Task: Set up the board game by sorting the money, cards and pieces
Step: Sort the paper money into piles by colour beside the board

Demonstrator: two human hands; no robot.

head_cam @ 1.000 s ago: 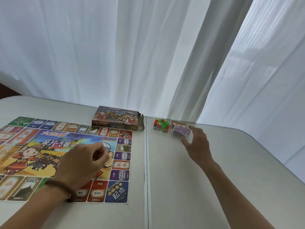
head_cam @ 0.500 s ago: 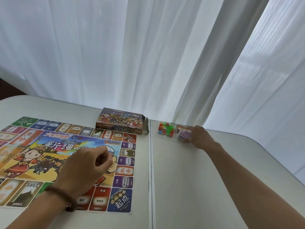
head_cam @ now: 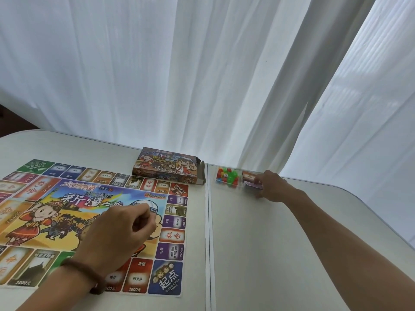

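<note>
The colourful game board (head_cam: 74, 212) lies flat on the left half of the table. My left hand (head_cam: 121, 234) rests on the board's middle with its fingers curled, nothing visible in it. At the far edge, a clear packet of red, green and yellow pieces (head_cam: 226, 177) sits beside a wrapped stack of cards (head_cam: 251, 181). My right hand (head_cam: 269, 186) reaches out to that stack, and its fingers curl around the stack's right end. The game box (head_cam: 167, 166) lies behind the board with its end flap open.
White curtains (head_cam: 202, 75) hang right behind the table's far edge. A seam (head_cam: 208, 243) runs front to back between the two table halves. The right table half (head_cam: 280, 254) has a rounded far corner.
My right hand has reached farther forward and closed on the card stack. The left hand has stayed put on the board.
</note>
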